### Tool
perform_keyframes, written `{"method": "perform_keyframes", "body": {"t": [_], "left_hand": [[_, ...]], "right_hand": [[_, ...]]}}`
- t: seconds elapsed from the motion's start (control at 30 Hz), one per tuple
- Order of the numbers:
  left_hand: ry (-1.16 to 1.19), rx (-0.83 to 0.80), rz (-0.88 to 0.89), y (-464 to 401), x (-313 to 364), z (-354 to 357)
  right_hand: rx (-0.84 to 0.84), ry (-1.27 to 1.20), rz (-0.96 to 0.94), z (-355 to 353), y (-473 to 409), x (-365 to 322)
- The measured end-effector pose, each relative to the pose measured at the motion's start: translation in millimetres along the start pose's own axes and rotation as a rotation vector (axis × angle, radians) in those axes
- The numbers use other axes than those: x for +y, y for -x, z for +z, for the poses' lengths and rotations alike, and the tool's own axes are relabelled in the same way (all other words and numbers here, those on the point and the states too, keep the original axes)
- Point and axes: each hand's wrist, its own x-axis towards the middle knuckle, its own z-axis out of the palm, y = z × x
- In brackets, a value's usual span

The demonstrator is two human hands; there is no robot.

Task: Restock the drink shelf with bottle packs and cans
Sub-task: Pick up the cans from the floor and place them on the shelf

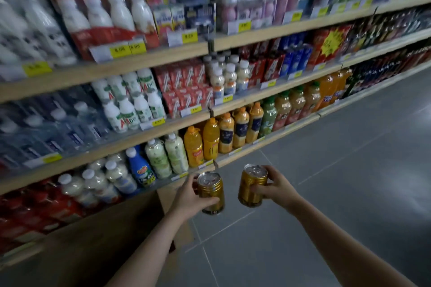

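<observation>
I hold two gold cans upright in front of the drink shelf (pixel 163 127). My left hand (pixel 189 198) grips the left gold can (pixel 212 190) from its left side. My right hand (pixel 276 185) grips the right gold can (pixel 251 185) from its right side. Both cans have silver pull-tab tops and hang above the floor, just in front of the lowest shelf edge (pixel 205 166). The shelf holds white bottle packs (pixel 127 102), orange juice bottles (pixel 201 144) and red cartons (pixel 186 87).
Wooden shelves run from near left to far right, several tiers packed with bottles, cartons and yellow price tags (pixel 120 50). A cardboard box (pixel 112 237) stands below my left arm. Grey tiled floor (pixel 338 182) stretches along the aisle to the right.
</observation>
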Motion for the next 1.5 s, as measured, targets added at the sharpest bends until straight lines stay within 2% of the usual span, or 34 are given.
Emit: {"method": "perform_keyframes", "body": {"t": [0.23,0.53,0.73,1.03,1.33,1.5], "left_hand": [[-0.031,0.096,0.144,68.1,197.1,-94.6],[-0.001,0.233,0.253,104.8,322.1,-185.6],[0.010,0.359,0.292,92.4,362.6,-254.2],[-0.021,0.483,0.387,54.6,411.5,-368.5],[-0.049,0.673,0.303,56.7,417.9,-469.7],[-0.010,0.816,0.268,69.2,407.8,-503.1]], "right_hand": [[-0.067,-0.051,-0.155,-44.0,66.5,-207.1],[-0.148,-0.019,-0.349,-41.3,94.8,-363.1],[-0.224,0.016,-0.469,-13.7,70.6,-443.5],[-0.243,-0.006,-0.648,49.2,6.3,-552.9],[-0.372,0.002,-0.809,111.8,-58.3,-648.3],[-0.444,0.102,-0.867,152.1,-97.7,-692.6]]}}
